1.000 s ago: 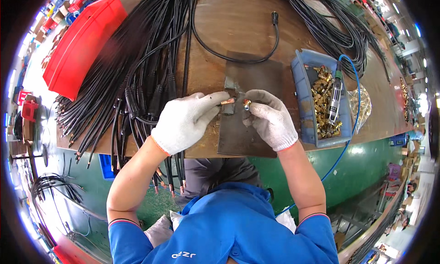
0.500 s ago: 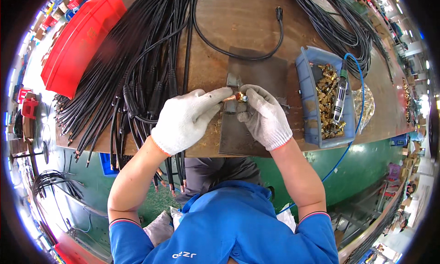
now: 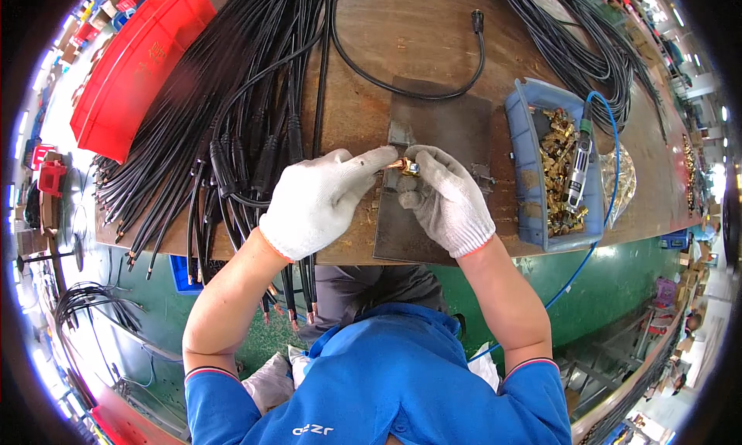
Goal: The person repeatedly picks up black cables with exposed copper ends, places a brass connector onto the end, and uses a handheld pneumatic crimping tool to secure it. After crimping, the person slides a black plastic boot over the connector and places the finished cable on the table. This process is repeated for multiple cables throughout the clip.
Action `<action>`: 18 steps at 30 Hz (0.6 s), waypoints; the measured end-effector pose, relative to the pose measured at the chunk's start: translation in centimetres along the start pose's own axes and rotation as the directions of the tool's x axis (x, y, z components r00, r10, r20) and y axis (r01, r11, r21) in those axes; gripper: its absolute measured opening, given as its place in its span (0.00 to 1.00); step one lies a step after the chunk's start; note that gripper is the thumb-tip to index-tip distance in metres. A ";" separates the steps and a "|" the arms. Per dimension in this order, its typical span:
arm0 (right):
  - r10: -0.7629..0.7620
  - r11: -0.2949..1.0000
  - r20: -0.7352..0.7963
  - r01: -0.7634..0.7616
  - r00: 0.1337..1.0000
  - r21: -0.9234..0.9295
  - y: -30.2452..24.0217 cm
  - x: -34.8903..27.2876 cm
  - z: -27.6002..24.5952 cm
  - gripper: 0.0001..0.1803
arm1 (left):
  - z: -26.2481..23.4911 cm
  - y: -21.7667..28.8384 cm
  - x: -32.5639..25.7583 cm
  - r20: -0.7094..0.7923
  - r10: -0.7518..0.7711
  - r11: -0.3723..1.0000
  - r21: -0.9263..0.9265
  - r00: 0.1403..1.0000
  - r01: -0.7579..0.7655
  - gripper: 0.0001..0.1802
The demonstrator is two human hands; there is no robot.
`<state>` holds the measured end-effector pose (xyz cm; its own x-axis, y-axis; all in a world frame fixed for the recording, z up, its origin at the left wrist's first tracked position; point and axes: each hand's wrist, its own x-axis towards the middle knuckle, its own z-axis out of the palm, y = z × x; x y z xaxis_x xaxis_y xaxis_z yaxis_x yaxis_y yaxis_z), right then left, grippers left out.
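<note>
In the head view, the person stands at a brown workbench (image 3: 433, 28) and both hands wear white knit gloves. The left hand (image 3: 321, 202) and the right hand (image 3: 447, 198) meet over a dark metal plate (image 3: 444, 124) that lies on the bench near its front edge. Between their fingertips there is a small brass fitting (image 3: 405, 166), and both hands are pinched closed on it: the left thumb and forefinger hold it from the left side, the right fingertips from the right side. The fitting is held just above the plate, close to a small grey metal block (image 3: 399, 134) that sits on the plate behind the fingers. One black cable (image 3: 363, 74) with a round connector end curves on the bench behind the plate. To the left, a big bundle of black cables (image 3: 224, 128) lies across the bench and hangs over its front edge, and some ends show copper tips. Further left there is a red plastic bin (image 3: 131, 66). To the right of the plate stands a blue bin (image 3: 529, 174) that is filled with brass parts (image 3: 553, 159), and a slim hand tool (image 3: 576, 163) with a blue hose (image 3: 610, 167) lies on top of them.
</note>
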<state>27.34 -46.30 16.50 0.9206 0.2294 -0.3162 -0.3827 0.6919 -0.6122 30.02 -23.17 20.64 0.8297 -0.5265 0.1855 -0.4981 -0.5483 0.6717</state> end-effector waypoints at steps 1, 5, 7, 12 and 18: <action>0.002 1.000 -0.002 -0.002 1.000 0.006 0.0 0.0 0.0 0.16 | 0.0 0.0 0.0 -0.003 0.010 1.000 0.015 1.000 -0.010 0.28; 0.009 1.000 -0.028 -0.009 1.000 -0.022 -0.1 -0.1 -0.3 0.16 | 0.4 -0.3 -0.1 -0.015 0.066 0.993 0.103 0.998 -0.064 0.29; 0.011 0.997 -0.059 -0.015 0.998 -0.075 -0.2 -0.1 -0.3 0.16 | 0.6 -0.5 -0.2 -0.017 0.086 0.985 0.151 0.996 -0.082 0.29; -0.013 0.946 -0.133 -0.031 0.991 -0.322 -1.1 0.1 0.2 0.15 | 0.6 -0.3 -0.1 0.040 0.075 0.966 0.244 0.996 -0.082 0.24; -0.183 0.619 -0.043 0.081 0.982 -0.781 -1.2 0.9 0.9 0.12 | 1.0 -1.4 0.5 0.040 0.123 0.970 0.205 0.992 -0.129 0.13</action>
<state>28.73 -46.33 17.61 0.9708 0.0690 -0.2297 -0.2234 -0.0883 -0.9707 30.84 -23.30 19.04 0.7514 -0.6156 0.2376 -0.6416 -0.5975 0.4809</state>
